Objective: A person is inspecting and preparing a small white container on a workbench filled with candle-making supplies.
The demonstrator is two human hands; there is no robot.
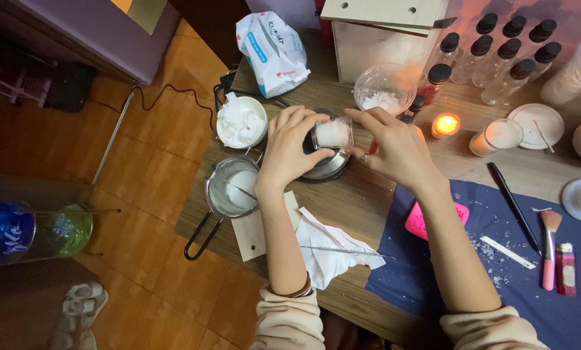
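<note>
- wooden table (368, 207) over an orange-brown wood floor (154, 162), dim warm light, a dark blue mat (433, 272) covering the table's right part
- left hand (289, 148) and right hand (394, 144) both hold a small clear glass jar (333, 133) with white stuff inside; left fingers curl round its left side, right fingers pinch its right edge
- the jar sits above a round dark thing (326, 170), mostly hidden by the hands, can't tell what it is
- can't tell if the jar touches it or hangs just over it
- left of the hands: a small metal pot (231, 188) with a long handle and a white bowl (241, 122) with crumpled white stuff
- behind the jar a clear bowl (383, 87) of white flakes, a lit tealight (445, 124) to its right
- rows of black-capped bottles (498, 52) top right, partly cut off by the frame
- pink thing (420, 223) half hidden under the right forearm
- white tissue (329, 249) with a thin metal rod across it near the table's edge
</note>
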